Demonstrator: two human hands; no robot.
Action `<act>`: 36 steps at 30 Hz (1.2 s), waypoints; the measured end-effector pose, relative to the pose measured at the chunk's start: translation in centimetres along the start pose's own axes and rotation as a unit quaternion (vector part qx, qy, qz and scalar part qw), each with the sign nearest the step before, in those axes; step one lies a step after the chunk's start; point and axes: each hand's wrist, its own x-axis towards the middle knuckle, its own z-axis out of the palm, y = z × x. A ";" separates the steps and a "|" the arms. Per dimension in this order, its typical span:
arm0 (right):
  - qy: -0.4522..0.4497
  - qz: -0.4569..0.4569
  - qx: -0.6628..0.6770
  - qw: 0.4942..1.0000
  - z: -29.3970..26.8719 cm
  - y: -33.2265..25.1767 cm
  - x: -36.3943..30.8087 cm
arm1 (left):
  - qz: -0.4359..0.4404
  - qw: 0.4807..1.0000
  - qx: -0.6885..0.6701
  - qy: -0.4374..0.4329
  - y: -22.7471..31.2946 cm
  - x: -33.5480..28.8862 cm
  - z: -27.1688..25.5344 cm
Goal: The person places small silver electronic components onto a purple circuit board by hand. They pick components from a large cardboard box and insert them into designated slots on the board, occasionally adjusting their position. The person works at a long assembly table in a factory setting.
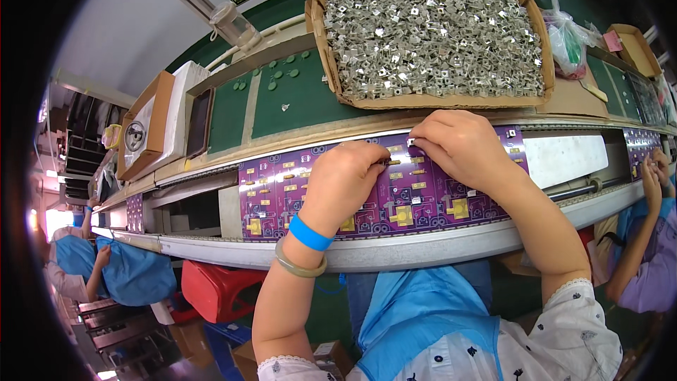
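Note:
A long purple circuit board panel (437, 187) with gold pads and small parts lies on the conveyor rails in front of me. My left hand (342, 180), with a blue band and a pale bangle at its wrist, reaches over the panel's middle. Its thumb and forefinger are pinched close to the surface; what they hold, if anything, is too small to name. My right hand (458, 144) is closed at the panel's far edge, pinching a small silvery metal clip (411, 142). Beyond it stands a cardboard box (437, 104) heaped with similar metal clips (430, 28).
A green bench top (233, 116) holds several round green pieces (278, 75). A clear plastic jar (233, 25) and a bag (566, 42) stand farther back. Co-workers' hands (656, 169) are at the right, with other people far left. A red stool (215, 286) sits below.

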 end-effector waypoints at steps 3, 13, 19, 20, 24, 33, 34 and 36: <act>0.033 0.001 0.018 0.999 -1.2 -0.1 0.2 | 0.003 1.000 0.007 0.004 0.2 0.1 0.1; 0.048 0.162 -0.145 0.975 -6.8 6.7 2.2 | 0.062 0.992 -0.015 0.105 3.2 6.4 -1.1; 0.031 0.170 -0.167 0.971 -5.5 6.4 2.2 | 0.075 0.991 0.003 0.106 3.4 12.6 3.0; 0.039 0.171 -0.170 0.970 -5.2 6.3 2.3 | 0.076 0.991 0.012 0.110 3.4 13.3 3.6; 0.046 0.157 -0.188 0.968 -4.9 6.9 2.2 | 0.039 0.991 0.033 0.124 3.9 15.3 5.1; 0.047 0.131 -0.200 0.970 -4.7 7.1 2.0 | 0.049 0.990 0.003 0.132 3.3 15.2 4.5; 0.047 0.127 -0.201 0.970 -4.7 7.1 2.0 | 0.038 0.990 -0.037 0.133 3.3 15.0 4.1; 0.056 0.098 -0.207 0.972 -4.8 7.1 2.1 | 0.015 0.984 -0.117 0.135 3.5 14.4 2.8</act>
